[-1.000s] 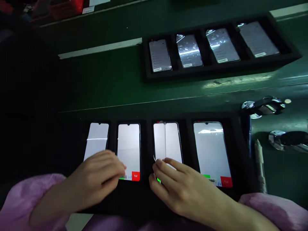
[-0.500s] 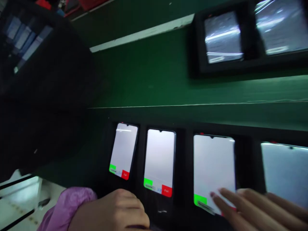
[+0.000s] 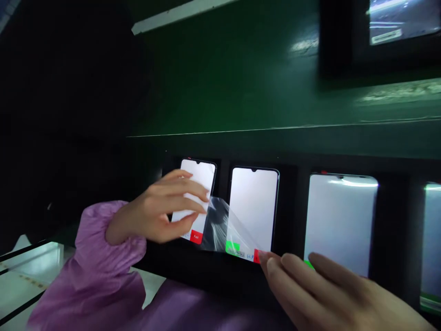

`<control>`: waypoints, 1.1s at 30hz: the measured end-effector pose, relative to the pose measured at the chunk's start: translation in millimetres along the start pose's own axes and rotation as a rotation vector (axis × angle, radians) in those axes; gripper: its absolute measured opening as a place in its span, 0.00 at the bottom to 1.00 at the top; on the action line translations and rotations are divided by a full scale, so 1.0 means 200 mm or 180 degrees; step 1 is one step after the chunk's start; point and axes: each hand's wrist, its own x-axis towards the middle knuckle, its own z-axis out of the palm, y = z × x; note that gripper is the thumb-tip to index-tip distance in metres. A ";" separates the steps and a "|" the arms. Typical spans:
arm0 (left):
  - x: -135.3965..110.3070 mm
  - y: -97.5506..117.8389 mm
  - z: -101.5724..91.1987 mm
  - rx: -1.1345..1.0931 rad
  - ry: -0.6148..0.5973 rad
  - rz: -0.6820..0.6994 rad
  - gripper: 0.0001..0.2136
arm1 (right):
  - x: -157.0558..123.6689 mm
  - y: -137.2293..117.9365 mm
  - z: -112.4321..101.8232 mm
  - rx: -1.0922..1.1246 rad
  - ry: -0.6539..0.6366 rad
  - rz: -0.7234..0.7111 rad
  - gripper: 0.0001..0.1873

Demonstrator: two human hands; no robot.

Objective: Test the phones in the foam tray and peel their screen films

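Several phones with lit white screens lie in a black tray [image 3: 292, 161] in front of me. My left hand [image 3: 161, 207] hovers over the leftmost phone [image 3: 200, 177] and pinches a clear protective film [image 3: 220, 225] that stretches toward the second phone [image 3: 255, 202]. My right hand [image 3: 320, 289] lies low at the tray's near edge, fingers stretched out, fingertips at the bottom right corner of the second phone and the lower edge of the third phone [image 3: 341, 216]. It holds nothing that I can see.
A green work surface [image 3: 223, 82] lies behind the tray. A second black tray [image 3: 341, 55] with a phone sits at the top right. A dark mass fills the left side. A pale surface [image 3: 24, 271] shows at the bottom left.
My left hand rose from the tray's near edge and now holds a film lifted off the second phone. My right hand slid left from the third phone. The view shifted left.
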 end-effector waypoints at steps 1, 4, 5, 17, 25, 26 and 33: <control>0.00 -0.04 0.01 0.0327 0.0181 -0.0178 0.09 | 0.03 0.05 -0.01 0.0050 0.0003 0.0001 0.20; -0.01 -0.13 0.03 0.1433 0.0484 -0.0949 0.11 | 0.15 0.22 -0.04 0.0187 0.0093 0.0289 0.17; -0.02 -0.15 0.03 0.1596 0.0501 -0.1124 0.11 | 0.19 0.28 -0.05 0.0196 0.0218 0.0536 0.14; -0.09 -0.19 0.03 0.1463 0.0489 -0.1208 0.11 | 0.29 0.37 -0.10 0.1396 0.1036 0.2654 0.06; -0.05 -0.17 0.05 0.1193 0.0913 -0.1027 0.05 | 0.23 0.24 -0.07 0.1177 0.0803 0.2180 0.03; -0.06 -0.15 0.04 0.1083 0.0915 -0.0957 0.05 | 0.21 0.22 -0.06 0.1078 0.0620 0.1915 0.02; -0.24 0.07 -0.04 -0.0184 0.0581 -0.0781 0.06 | 0.19 0.23 0.03 0.0282 0.0385 0.1336 0.07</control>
